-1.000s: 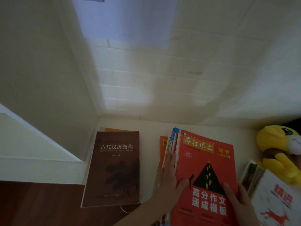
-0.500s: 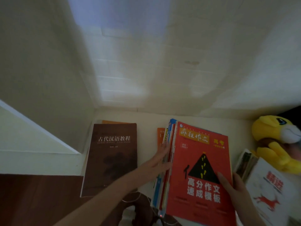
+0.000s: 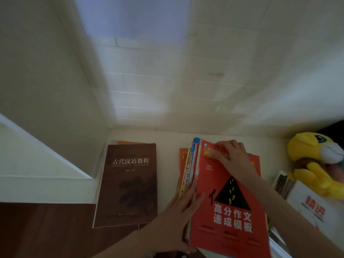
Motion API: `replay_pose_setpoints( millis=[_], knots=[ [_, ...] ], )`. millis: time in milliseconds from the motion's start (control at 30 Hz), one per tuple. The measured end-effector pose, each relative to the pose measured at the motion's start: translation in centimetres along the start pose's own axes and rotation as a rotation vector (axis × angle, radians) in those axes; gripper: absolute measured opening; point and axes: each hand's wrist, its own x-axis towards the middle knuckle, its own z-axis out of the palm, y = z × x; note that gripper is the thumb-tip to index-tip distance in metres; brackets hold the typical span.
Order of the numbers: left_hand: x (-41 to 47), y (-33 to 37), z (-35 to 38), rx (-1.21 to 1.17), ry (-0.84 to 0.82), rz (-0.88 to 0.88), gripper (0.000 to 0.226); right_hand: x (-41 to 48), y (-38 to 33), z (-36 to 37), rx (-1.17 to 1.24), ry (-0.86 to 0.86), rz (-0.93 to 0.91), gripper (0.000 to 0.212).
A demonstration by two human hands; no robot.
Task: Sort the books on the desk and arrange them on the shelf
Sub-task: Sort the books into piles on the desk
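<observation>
Sorting stage. The red book [image 3: 229,211] lies face up on top of a stack [image 3: 190,164] of thinner books, whose coloured edges show just left of it. The stack rests on a pale surface [image 3: 167,142], and we cannot tell whether this is the tabletop or a shelf board. The left hand [image 3: 178,216] lies against the left side of the red book, its fingers straight and pressed together, flat against the stack's edges. The right hand [image 3: 230,157] rests on the far end of the red book, its fingers bent over the title band; we cannot tell whether they hook the far edge or only press down. Left of the red book, and apart from it, a brown book [image 3: 128,183] lies flat on an orange book [image 3: 130,142]. Right of the red book lies a white book [image 3: 312,209] with red characters, and beyond that a yellow plush toy [image 3: 314,161]. We judge that the hands are squaring the stack, so grouping is partly done, with two piles formed. No book in view stands upright, and the white book lies outside both piles. Arranging the books on the shelf appears not yet begun.
</observation>
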Motion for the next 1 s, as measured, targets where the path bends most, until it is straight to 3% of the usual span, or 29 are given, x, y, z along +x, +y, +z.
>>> replay_pose_setpoints(
  millis=[167, 300, 500, 667, 833, 900, 1000],
  knots=[
    [0.6, 0.2, 0.4, 0.022, 0.000, 0.018, 0.108, 1.0, 0.0, -0.1, -0.028, -0.063, -0.007, 0.046],
    [0.7, -0.4, 1.2, 0.330, 0.061, 0.139, 0.108, 0.9, -0.3, 0.3, -0.099, -0.043, -0.020, 0.044],
    [0.8, -1.1, 1.3, 0.471, 0.096, 0.198, 0.108, 0.9, 0.0, 0.6, -0.105, -0.052, -0.046, 0.044],
    [0.8, -1.0, 1.9, 0.515, 0.111, 0.142, 0.107, 1.3, 0.1, 0.8, -0.144, -0.132, -0.031, 0.046],
    [0.7, -0.2, 2.6, 0.392, 0.223, 0.083, 0.077, 1.5, 0.4, 1.0, -0.162, -0.183, -0.024, 0.051],
    [0.8, -0.5, 3.0, 0.402, 0.218, 0.101, 0.075, 1.5, 0.4, 1.2, -0.146, -0.175, -0.013, 0.061],
    [0.8, -0.8, 3.6, 0.390, 0.204, 0.106, 0.074, 1.4, 0.4, 1.6, -0.127, -0.169, -0.003, 0.058]
  ],
)
